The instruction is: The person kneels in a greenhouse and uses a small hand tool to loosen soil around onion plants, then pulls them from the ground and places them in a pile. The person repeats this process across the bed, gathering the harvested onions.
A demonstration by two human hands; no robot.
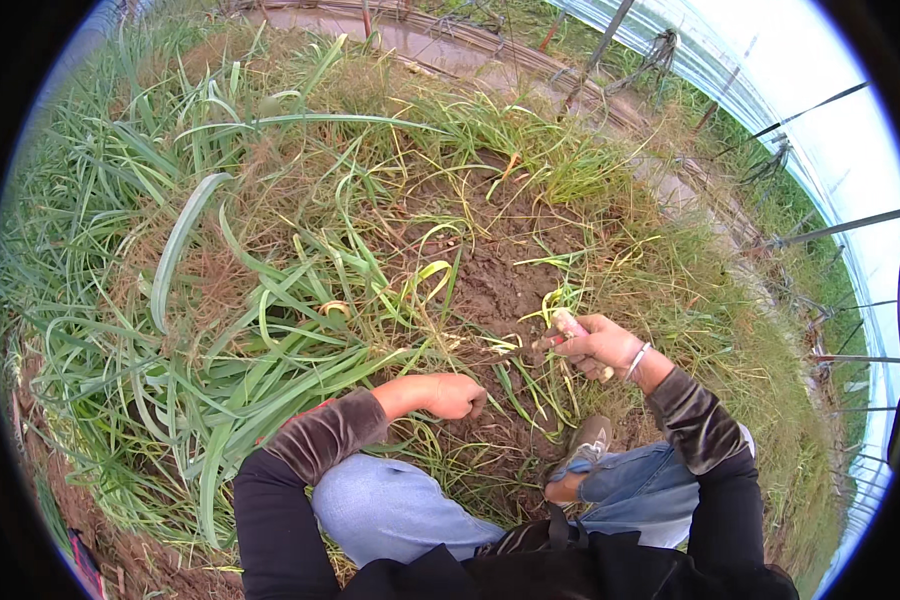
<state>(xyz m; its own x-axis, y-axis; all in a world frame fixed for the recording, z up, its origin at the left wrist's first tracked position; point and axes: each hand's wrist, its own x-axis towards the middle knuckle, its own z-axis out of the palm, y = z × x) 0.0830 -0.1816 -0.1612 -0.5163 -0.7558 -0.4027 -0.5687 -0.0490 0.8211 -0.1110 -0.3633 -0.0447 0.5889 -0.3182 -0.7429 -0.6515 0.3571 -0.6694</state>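
My right hand (pixel 596 349), with a white bracelet at the wrist, grips the handle (pixel 568 326) of a small hand tool, pinkish red with a pale, soil-caked end. The tool's dark, muddy working end (pixel 506 354) points left, low over the soil and cut leaves; its exact shape is unclear. My left hand (pixel 454 396) is curled just above the ground to the left of it; whether its fingers hold anything is hidden. Long green strap-like leaves (pixel 300 382) lie in a heap beside my left forearm. Bare brown soil (pixel 495 281) shows in front of both hands.
Dense green leafy plants (pixel 82 217) mixed with dry brown weeds (pixel 217 285) stand to the left. Grass (pixel 667 277) grows at the right. Beyond lie a muddy strip (pixel 435 49) and the plastic sheeting (pixel 817 97) of a tunnel with metal poles. My shoe (pixel 589 446) is near my right hand.
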